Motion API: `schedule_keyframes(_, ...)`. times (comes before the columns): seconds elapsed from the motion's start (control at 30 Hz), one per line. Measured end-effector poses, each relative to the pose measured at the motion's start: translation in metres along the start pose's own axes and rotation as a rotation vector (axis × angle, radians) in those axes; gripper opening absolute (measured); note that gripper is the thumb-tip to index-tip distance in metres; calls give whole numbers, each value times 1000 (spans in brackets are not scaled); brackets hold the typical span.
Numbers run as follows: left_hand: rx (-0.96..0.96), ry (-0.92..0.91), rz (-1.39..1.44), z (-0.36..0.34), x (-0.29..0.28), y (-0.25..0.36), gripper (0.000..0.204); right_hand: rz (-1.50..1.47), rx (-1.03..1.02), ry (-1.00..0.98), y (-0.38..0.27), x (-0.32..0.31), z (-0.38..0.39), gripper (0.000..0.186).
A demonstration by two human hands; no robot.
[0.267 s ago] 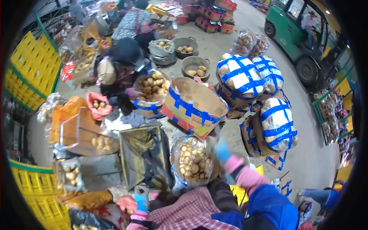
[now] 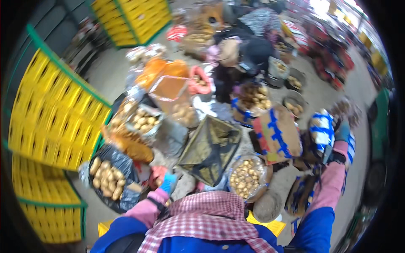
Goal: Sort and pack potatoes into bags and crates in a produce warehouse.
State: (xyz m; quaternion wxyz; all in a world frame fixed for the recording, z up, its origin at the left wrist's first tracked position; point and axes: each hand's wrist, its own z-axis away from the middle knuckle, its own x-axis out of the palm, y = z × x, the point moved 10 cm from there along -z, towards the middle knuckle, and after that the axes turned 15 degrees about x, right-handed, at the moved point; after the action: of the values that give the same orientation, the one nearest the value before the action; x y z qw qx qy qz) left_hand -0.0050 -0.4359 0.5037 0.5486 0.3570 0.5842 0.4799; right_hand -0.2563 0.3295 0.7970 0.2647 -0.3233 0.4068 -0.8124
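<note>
My left hand (image 2: 169, 183), in a blue glove, is low beside a pinkish-red bag or cloth (image 2: 158, 173); its fingers are too blurred to read. My right arm reaches far out to the right. Its gloved hand (image 2: 342, 131) is beside a bundle wrapped in clear film and blue tape (image 2: 321, 130); blur hides its finger position and any contact. In front of me stands a film-lined container of potatoes (image 2: 245, 179). Beyond it is a cardboard box with blue tape (image 2: 282, 134). A dark, worn open container (image 2: 211, 147) lies between my hands.
Black plastic with potatoes (image 2: 109, 179) lies at left, near stacked yellow crates (image 2: 59, 114). A bag of potatoes (image 2: 144, 121) and an orange bag (image 2: 162, 71) are farther off. A co-worker in dark clothing (image 2: 253, 52) bends over another potato container (image 2: 259, 101). A green forklift (image 2: 379, 114) shows at right.
The view has swung left, bringing more yellow crates and the black plastic with potatoes into sight. My right hand has moved from beside the potato container out to the taped bundle.
</note>
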Motion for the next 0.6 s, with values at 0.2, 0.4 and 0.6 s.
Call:
schedule_keyframes(0.2,-284,274,478,-12,-53,24,61,829,69,-936,182,352,303,51)
schedule_keyframes(0.4,363,183,220,-69,-84,72,60,903,-36,-1335,258,426,407,73)
schedule_keyframes(0.6,-232,204,599,-43,-133,-59,65,366,593,-475,226,191,104,35)
